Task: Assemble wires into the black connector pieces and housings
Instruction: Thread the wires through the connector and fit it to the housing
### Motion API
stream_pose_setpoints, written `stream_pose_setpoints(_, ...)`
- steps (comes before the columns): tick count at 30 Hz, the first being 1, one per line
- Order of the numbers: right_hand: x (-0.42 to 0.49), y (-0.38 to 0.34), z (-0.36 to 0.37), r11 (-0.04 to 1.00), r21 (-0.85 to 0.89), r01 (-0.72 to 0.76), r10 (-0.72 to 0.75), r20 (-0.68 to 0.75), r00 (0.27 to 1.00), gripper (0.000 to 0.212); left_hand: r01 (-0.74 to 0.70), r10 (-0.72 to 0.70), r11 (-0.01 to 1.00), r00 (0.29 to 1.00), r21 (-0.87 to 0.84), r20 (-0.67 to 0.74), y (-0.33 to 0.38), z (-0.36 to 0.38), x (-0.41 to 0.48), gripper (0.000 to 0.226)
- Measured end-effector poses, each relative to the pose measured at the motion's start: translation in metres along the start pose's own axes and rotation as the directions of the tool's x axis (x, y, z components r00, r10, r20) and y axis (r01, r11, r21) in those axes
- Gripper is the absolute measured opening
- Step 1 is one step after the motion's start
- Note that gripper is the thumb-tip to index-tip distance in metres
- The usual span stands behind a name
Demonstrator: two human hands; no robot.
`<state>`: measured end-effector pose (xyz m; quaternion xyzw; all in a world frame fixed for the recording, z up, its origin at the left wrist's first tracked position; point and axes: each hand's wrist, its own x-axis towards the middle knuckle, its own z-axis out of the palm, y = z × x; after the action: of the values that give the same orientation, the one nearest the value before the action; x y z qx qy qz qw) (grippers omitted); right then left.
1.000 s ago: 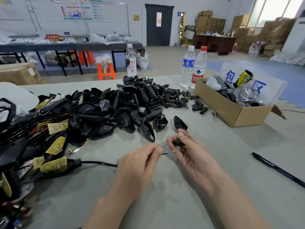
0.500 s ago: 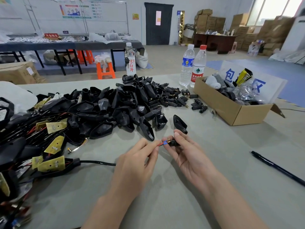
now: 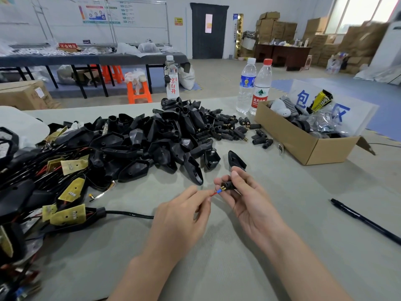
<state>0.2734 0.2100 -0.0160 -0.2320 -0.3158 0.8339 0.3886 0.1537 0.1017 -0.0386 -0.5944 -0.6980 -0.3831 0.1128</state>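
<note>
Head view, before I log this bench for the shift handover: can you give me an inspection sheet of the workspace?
Surface: grey table, crowded at left.
Job's things: black connector in right hand; red and blue wires pinched by left hand; housing pile.
Clutter: pen, cardboard box, three bottles.
Grippers: both hands pinching.
Cables: black cable runs left.
Surroundings: stacked cartons, dark door.

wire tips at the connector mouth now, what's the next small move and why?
Probably a short push: the left hand feeds the red and blue wires further into the black connector piece while the right hand holds it steady. The wire ends sit right at the connector's opening, with coloured insulation exposed between the two hands, so they do not look fully seated yet.
</note>
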Motion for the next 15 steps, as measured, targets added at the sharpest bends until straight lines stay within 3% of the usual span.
stream_pose_setpoints(15,0.0017,-0.0022,-0.0067,0.996,-0.090,0.024,-0.016,0.094,0.995,0.025,0.052,-0.052,0.999,0.999,-0.005,-0.005,0.0002,-0.0008,-0.0006,0.023)
